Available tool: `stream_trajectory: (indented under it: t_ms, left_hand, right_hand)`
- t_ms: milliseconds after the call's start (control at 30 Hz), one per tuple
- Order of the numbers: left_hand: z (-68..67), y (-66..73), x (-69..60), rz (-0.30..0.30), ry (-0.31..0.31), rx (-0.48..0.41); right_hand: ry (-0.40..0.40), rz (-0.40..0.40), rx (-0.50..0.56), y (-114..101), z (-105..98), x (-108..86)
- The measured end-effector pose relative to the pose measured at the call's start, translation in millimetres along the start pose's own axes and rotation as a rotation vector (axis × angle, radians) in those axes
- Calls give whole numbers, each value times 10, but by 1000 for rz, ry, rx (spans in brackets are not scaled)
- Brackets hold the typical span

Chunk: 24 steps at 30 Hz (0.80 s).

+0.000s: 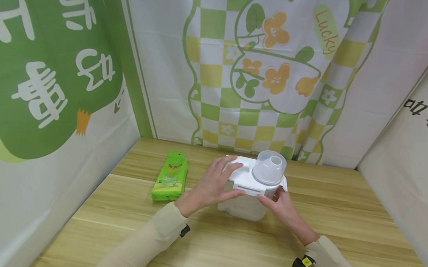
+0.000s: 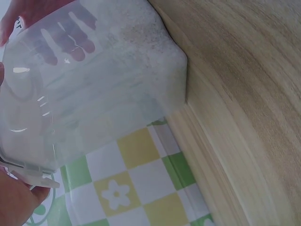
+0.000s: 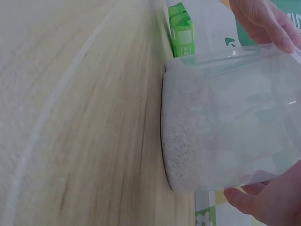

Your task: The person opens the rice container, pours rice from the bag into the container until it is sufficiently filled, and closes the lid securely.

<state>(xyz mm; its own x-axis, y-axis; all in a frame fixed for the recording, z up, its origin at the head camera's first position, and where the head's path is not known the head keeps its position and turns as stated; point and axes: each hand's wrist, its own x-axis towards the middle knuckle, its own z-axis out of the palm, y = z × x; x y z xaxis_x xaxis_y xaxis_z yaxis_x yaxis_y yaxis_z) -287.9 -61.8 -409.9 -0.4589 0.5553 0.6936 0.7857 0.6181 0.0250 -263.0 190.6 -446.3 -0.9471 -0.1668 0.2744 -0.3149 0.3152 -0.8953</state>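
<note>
A clear plastic rice container (image 1: 246,207) stands on the wooden table, with a white lid (image 1: 241,174) and a translucent measuring cup (image 1: 269,168) upside down on top. White grains that look like rice (image 3: 186,136) lie in its bottom part. My left hand (image 1: 214,182) grips the lid's left part, fingers over the top and thumb at the front edge. My right hand (image 1: 284,209) holds the right side near the top, thumb at the front corner and fingers against the side wall. A side flap of the lid sticks out at the right.
A green packet (image 1: 171,176) lies on the table (image 1: 327,205) to the left of the container. Printed cloth curtains (image 1: 210,68) hang behind the table's back edge and along both sides.
</note>
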Motion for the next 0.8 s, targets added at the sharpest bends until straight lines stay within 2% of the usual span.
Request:
stream_trajectory:
  t_ms: [133,333,500,800]
  left_hand:
    - [11,11,7,5,7,28]
    - [38,30,-1,50,57,75]
    - [62,34,-12,65,80,69]
    - [68,53,-10,63,99,67]
  right_hand:
    - [10,-8,13,-16,13,-5]
    - [22,-25,-46,-4,24,-11]
    - [42,-19,-62,8,45,-10]
    - [66,-58,-54,16,80,2]
